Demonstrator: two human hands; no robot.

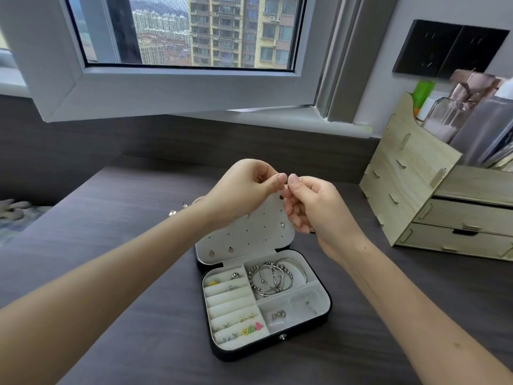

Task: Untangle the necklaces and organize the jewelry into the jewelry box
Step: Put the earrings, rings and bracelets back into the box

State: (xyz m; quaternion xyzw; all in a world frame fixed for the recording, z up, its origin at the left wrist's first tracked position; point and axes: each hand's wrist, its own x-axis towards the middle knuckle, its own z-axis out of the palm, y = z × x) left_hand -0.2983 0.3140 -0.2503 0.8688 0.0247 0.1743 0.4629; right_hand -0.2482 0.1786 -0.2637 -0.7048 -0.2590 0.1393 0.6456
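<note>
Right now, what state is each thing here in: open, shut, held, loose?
jewelry box: open, lid raised
window: swung open inward
organizer drawers: look shut
small metal piece: pinched between both hands, above the box
left hand: pinching the piece
right hand: pinching the piece
bracelets: lying in the box's far right compartment

At frame center, a left hand (244,187) and a right hand (311,207) meet fingertip to fingertip, pinching a tiny metal jewelry piece (286,185) between them. Below them, an open black jewelry box with white lining (244,352) sits on a dark wood-grain table (138,343). Silver bangles (274,276) fill its upper right compartment. A pale wooden drawer organizer (410,173) stands at the right edge.
</note>
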